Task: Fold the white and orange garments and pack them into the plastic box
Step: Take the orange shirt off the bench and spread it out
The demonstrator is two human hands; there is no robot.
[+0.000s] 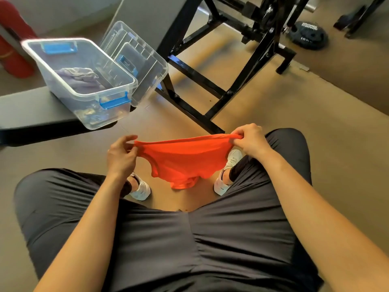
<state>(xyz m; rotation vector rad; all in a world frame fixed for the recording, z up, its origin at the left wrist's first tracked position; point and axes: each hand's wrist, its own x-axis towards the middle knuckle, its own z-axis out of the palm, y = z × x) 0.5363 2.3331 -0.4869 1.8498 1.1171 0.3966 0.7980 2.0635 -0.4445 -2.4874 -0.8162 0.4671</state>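
Left hand (121,157): we pinch one end of the orange garment's (183,159) top edge between thumb and fingertips.
Right hand (250,140): our fingers are curled round the other end, with the cloth bunched inside them.
Orange garment: its top edge is stretched between our two hands with its long axis running left to right. The rest sags over the floor between our knees, above our white shoes (140,189), and we judge it unfolded.
Deciding relation: the plastic box (41,61) lies ahead and to the left of the garment, well apart from it. Our left hand is the nearer one, so the packing move calls for a swing leftward and forward.
Plastic box: it stands open on the dark desk (31,110), blue latches on its ends, long axis slanting away from us.
Pale garment (77,75): it lies in the box, and we take it for the white one.
Lid (145,57): clear, propped against the box's far right side.
Writing: the weight plate (311,34) carries pale lettering, too blurred for us to read.
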